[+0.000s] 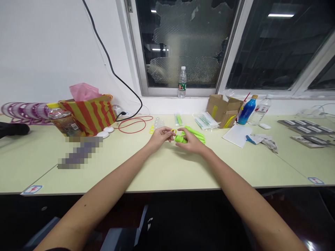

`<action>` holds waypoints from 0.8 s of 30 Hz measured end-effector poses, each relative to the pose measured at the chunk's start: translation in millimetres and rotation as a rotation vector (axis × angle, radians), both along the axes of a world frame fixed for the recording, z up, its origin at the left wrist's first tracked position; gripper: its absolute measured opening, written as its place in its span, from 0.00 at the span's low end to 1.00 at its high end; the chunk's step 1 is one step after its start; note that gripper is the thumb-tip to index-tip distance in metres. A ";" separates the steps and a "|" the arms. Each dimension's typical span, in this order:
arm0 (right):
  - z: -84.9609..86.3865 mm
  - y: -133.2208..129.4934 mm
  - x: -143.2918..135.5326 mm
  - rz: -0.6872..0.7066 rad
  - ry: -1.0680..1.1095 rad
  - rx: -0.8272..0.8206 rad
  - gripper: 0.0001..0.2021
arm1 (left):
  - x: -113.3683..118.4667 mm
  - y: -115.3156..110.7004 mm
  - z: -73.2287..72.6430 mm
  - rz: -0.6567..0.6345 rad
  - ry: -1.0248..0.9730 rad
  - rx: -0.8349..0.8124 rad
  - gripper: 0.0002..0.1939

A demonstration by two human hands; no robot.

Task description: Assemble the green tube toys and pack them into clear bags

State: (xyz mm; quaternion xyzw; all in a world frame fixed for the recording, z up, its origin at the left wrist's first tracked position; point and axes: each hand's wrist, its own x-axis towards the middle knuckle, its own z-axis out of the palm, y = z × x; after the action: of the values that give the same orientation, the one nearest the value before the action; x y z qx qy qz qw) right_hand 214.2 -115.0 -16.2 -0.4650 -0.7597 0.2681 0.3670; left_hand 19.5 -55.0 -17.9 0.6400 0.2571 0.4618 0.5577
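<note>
Above the pale table, my left hand is closed, its fingertips pinching a small yellow ring. Close beside it, my right hand wraps round a bright green hollow tube, its open end facing left toward the ring. Behind my right hand lie several more green tube-like pieces, partly covered by it. Just beyond my left hand are clear plastic pieces and some yellow rings. Farther back is a clear packet with a green item inside.
Clear bags and a cardboard box stand behind right, with white paper, gloves and a blue bottle farther right. At left are a red cable, a striped bag and a drink bottle.
</note>
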 end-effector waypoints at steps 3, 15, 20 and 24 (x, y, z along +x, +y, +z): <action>0.2 -0.4 -1.5 0.016 -0.042 -0.001 0.34 | 1.1 -3.8 2.5 0.015 0.080 0.041 0.19; -2.6 2.6 -1.9 0.006 -0.172 0.124 0.26 | -0.6 3.0 -0.5 -0.050 0.179 0.170 0.19; -5.4 3.9 -4.0 -0.009 -0.220 0.154 0.21 | -1.8 4.5 2.1 -0.044 0.237 0.197 0.18; -8.1 7.1 -4.8 -0.056 -0.214 0.139 0.18 | -1.6 2.2 6.1 0.004 0.232 0.195 0.18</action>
State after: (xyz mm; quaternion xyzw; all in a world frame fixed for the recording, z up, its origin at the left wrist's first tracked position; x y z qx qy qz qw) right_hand 209.4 -107.9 -24.4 -0.4854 -0.7981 0.1534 0.3223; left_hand 17.9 -52.8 -11.9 0.7396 0.2749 0.4086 0.4587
